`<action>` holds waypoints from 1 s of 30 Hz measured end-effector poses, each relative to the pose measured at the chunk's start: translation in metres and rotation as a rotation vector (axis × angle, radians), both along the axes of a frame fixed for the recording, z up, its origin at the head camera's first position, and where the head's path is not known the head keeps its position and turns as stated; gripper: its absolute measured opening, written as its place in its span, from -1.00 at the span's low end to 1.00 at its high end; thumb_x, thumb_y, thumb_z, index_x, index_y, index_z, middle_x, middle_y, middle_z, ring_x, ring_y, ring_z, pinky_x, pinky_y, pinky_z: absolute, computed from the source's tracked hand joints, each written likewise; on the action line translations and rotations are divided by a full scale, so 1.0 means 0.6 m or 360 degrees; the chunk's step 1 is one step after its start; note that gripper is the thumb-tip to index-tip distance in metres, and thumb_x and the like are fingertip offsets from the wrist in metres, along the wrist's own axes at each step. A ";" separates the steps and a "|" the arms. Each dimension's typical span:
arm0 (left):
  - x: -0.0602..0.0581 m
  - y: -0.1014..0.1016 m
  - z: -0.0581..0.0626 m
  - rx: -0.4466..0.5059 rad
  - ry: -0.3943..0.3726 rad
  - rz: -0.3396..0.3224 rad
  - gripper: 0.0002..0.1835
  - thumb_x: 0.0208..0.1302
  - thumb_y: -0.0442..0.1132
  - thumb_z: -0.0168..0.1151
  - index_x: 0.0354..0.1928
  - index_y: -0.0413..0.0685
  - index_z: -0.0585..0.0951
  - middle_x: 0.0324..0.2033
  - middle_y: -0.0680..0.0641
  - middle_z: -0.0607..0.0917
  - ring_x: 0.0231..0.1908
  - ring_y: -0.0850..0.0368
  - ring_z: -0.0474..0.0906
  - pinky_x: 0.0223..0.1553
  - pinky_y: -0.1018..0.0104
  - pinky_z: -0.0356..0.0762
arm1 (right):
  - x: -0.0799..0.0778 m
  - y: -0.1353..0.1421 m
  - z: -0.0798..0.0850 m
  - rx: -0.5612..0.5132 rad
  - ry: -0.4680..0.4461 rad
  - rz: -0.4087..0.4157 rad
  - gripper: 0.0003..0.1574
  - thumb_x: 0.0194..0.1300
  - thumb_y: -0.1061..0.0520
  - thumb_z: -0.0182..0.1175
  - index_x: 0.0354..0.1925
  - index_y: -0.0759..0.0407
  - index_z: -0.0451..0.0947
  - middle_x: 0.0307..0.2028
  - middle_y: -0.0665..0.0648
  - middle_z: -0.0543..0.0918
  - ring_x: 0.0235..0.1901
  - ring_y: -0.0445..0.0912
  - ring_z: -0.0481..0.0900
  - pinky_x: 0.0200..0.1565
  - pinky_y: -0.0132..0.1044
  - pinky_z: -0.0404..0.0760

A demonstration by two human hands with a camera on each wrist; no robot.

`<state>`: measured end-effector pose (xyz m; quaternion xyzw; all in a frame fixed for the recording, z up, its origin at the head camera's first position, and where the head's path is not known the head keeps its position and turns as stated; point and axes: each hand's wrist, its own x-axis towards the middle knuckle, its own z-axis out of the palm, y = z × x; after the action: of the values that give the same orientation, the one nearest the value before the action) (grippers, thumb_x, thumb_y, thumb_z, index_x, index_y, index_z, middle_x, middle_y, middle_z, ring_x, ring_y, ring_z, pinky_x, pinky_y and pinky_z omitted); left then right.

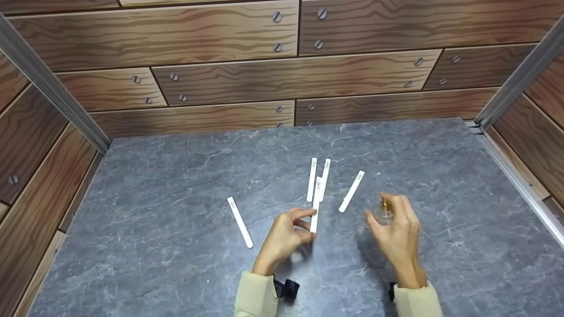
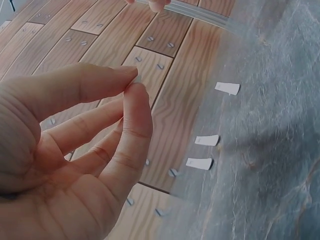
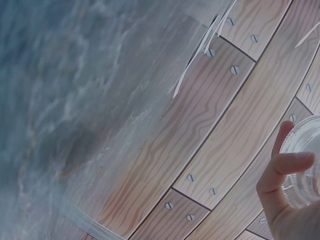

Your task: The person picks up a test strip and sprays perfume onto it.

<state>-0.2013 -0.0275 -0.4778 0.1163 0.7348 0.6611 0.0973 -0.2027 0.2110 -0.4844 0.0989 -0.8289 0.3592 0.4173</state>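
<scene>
Far left of frame: bare metal post point(image 1: 57, 90) slanting down to the grey, white-veined, stone-look table point(image 1: 154, 211). Wood-look panels point(image 1: 229, 81) with slotted screws ran across the top.

Left of centre: one loose strip point(image 1: 240, 222), thin, white, flat. Long axis ran upper left to lower right, square printed end up, rounded end down.

Centre, lower half: left hand point(image 1: 284, 233) in a narrow pinch on the held strip point(image 1: 315, 207), gripping its lower part between thumb and fingertips. Long axis near vertical in frame, printed end pointing up, leaning slightly right. In the head view it overlapped the pair behind; couldn't tell if they touched.

That pair, same shape: left one point(image 1: 312, 180) almost upright in frame, right one point(image 1: 326, 174) leaning right, printed ends up.

Right of centre: another strip point(image 1: 351, 191), long axis lower left to upper right, printed end up.

Right, lower half: right hand point(image 1: 398, 233), fingers and thumb curled round a small clear bottle point(image 3: 305, 175), round and ridged in the right wrist view, gold-coloured top point(image 1: 386, 204). Couldn't tell what was inside.
</scene>
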 end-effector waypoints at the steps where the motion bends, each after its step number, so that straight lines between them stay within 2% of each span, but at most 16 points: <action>1: -0.001 -0.001 -0.001 0.0010 -0.0014 0.0004 -0.41 0.03 -0.68 0.29 0.21 -0.39 0.58 0.15 -0.22 0.60 -0.14 0.04 0.65 -0.21 0.35 0.68 | 0.000 0.000 0.000 0.0000 0.0002 -0.0001 -0.41 -0.23 0.44 0.54 -0.14 0.40 0.56 -0.35 0.25 0.60 -0.44 0.12 0.59 -0.25 -0.51 0.48; 10: -0.010 -0.006 -0.006 0.0014 -0.0021 0.0012 -0.40 0.03 -0.66 0.32 0.21 -0.40 0.58 0.16 -0.22 0.59 -0.12 0.00 0.64 -0.18 0.33 0.68 | -0.001 0.001 -0.002 0.0002 0.0002 -0.0007 -0.41 -0.23 0.44 0.54 -0.14 0.39 0.56 -0.35 0.25 0.61 -0.43 0.10 0.58 -0.26 -0.51 0.47; 19: -0.017 -0.012 -0.008 0.0056 -0.0053 0.0006 -0.33 -0.02 -0.65 0.33 0.26 -0.41 0.54 0.21 -0.22 0.56 -0.10 0.01 0.62 -0.16 0.30 0.69 | -0.001 0.000 0.000 0.0010 -0.0012 -0.0030 -0.41 -0.22 0.42 0.55 -0.13 0.39 0.57 -0.35 0.25 0.61 -0.43 0.11 0.57 -0.33 -0.24 0.55; 30: -0.030 -0.020 -0.012 0.0008 -0.0095 0.0015 -0.31 -0.02 -0.63 0.36 0.28 -0.38 0.53 0.23 -0.20 0.53 -0.10 0.04 0.62 -0.20 0.32 0.67 | 0.000 0.000 0.000 0.0004 -0.0017 -0.0039 -0.41 -0.23 0.43 0.55 -0.13 0.40 0.57 -0.34 0.26 0.62 -0.43 0.15 0.60 -0.33 -0.21 0.56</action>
<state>-0.2196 -0.0393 -0.4852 0.0933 0.7305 0.6665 0.1160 -0.2028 0.2108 -0.4842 0.0873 -0.8327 0.3536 0.4171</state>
